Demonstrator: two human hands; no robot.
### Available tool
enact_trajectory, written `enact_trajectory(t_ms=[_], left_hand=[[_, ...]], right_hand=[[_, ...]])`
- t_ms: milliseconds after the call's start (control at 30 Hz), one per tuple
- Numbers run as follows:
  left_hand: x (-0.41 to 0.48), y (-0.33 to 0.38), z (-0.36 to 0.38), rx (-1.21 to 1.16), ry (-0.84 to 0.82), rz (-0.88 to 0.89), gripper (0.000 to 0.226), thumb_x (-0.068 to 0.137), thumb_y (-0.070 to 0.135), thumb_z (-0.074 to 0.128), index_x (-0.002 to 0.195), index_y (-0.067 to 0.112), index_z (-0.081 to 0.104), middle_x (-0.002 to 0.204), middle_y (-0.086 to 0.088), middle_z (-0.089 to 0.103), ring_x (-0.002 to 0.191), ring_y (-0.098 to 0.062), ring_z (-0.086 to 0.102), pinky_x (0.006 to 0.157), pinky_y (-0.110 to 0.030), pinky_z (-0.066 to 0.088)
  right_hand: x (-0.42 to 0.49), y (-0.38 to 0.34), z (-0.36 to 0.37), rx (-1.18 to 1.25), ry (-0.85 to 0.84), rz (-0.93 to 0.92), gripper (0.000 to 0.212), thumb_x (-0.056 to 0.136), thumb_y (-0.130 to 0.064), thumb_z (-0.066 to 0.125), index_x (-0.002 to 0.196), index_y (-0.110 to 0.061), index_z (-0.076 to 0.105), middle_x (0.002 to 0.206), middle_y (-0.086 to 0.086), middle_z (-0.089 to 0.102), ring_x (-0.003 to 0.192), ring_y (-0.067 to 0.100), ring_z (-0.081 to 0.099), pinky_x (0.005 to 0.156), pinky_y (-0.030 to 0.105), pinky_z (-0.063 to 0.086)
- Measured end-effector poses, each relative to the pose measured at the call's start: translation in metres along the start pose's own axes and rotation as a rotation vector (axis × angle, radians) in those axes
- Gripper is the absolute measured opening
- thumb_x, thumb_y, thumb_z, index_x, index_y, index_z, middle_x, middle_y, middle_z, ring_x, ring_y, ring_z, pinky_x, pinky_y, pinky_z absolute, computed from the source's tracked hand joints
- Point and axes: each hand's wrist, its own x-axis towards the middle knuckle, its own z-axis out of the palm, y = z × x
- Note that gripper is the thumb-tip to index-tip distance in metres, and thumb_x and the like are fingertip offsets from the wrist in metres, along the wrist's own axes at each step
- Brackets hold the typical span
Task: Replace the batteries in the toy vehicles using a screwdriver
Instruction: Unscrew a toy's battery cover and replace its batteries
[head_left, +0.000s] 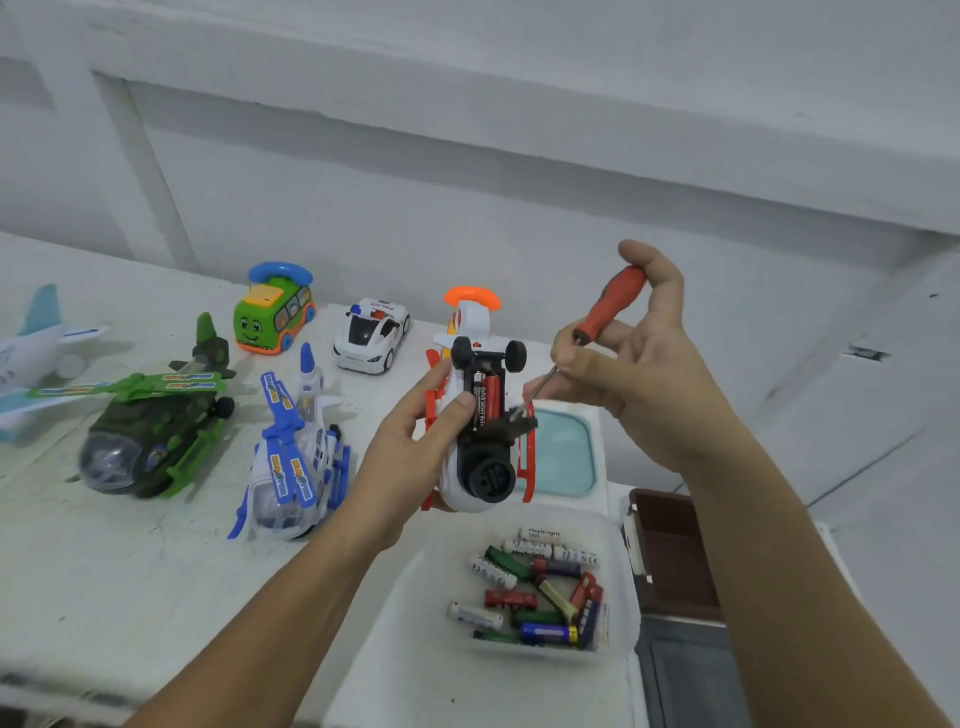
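Observation:
My left hand (415, 441) grips a white and red toy helicopter (480, 415), turned belly up above the table. Its battery bay lies uncovered, with red and black batteries (485, 397) showing inside. A black cover piece (511, 426) hangs at the bay's edge. My right hand (634, 374) pinches a red-handled screwdriver (608, 306), whose metal tip touches that cover piece. Below the toy, a clear plastic tub (621, 561) holds several loose batteries (535, 592) of mixed colours.
On the white table (130, 571) stand a green helicopter (150, 421), a blue and white helicopter (296, 447), a green bus (272, 312), a police car (371, 335) and a white plane (31, 353). A white lid with blue centre (563, 452) lies behind the toy. A brown box (670, 551) sits right.

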Motion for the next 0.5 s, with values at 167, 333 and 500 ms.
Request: enact_trajectory(t_ms=[167, 333, 500], left_hand=[[-0.009, 0.001, -0.010, 0.055, -0.022, 0.015, 0.032, 0.086, 0.054, 0.058, 0.108, 0.075, 0.049, 0.131, 0.013, 0.061, 0.119, -0.008, 0.058, 0.093, -0.036, 0.054], [-0.014, 0.001, -0.018, 0.043, -0.074, 0.033, 0.031, 0.094, 0.042, 0.055, 0.109, 0.069, 0.049, 0.128, 0.017, 0.059, 0.110, 0.002, 0.061, 0.088, -0.029, 0.056], [-0.017, -0.002, -0.029, 0.064, -0.124, 0.021, 0.040, 0.093, 0.043, 0.053, 0.131, 0.055, 0.046, 0.126, 0.015, 0.060, 0.097, 0.006, 0.063, 0.069, -0.020, 0.056]], right_hand=[[-0.018, 0.009, 0.012, 0.050, 0.055, 0.019, 0.084, 0.080, 0.008, 0.067, 0.134, -0.043, 0.026, 0.079, 0.014, 0.058, 0.066, 0.040, 0.068, 0.078, 0.045, 0.057], [-0.030, 0.015, 0.029, 0.004, 0.150, 0.024, 0.085, 0.077, 0.005, 0.071, 0.132, -0.044, 0.028, 0.080, 0.012, 0.060, 0.068, 0.040, 0.069, 0.082, 0.049, 0.057], [-0.034, 0.018, 0.049, -0.032, 0.474, -0.183, 0.078, 0.087, 0.012, 0.061, 0.137, -0.031, 0.021, 0.092, 0.024, 0.051, 0.071, 0.032, 0.071, 0.085, 0.040, 0.058]])
